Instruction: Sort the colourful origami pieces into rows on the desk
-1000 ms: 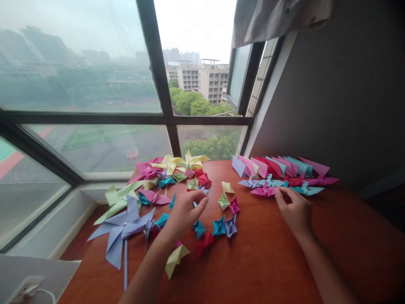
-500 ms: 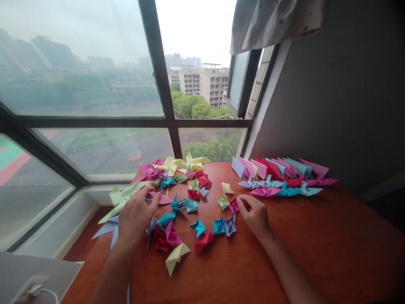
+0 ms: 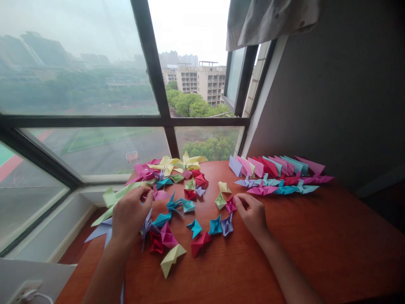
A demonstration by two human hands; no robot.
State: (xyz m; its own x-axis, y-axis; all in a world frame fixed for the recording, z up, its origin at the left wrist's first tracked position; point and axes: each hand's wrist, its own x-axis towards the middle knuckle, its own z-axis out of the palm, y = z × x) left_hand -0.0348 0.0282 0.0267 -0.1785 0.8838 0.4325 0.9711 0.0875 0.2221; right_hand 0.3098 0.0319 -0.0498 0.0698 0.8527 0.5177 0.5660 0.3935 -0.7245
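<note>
My right hand (image 3: 252,213) has thumb and forefinger closed at the edge of a small magenta folded paper boat (image 3: 230,205), which rests on the table. Touching that boat are a light green folded piece (image 3: 220,201) and, behind, a pale yellow one (image 3: 224,187). Over the left-hand pile hangs my left hand (image 3: 132,213), fingers curled together. A pink folded paper piece (image 3: 160,194) lies right beside its fingertips; whether the fingers grip anything is hidden. Nearer me sit a blue paper boat (image 3: 215,225), a lavender one (image 3: 227,225) and a red folded piece (image 3: 200,243).
Rows of folded paper pieces (image 3: 268,166) and paper cranes (image 3: 286,188) stand at the back right of the brown table (image 3: 316,245). Yellow paper pinwheels (image 3: 186,161) lie by the window frame (image 3: 126,122). A pale yellow folded piece (image 3: 172,258) is near the front.
The whole view has shifted slightly, with things appearing a little further left. My left hand has moved slightly away from the pink piece. My right hand stays at the magenta boat.
</note>
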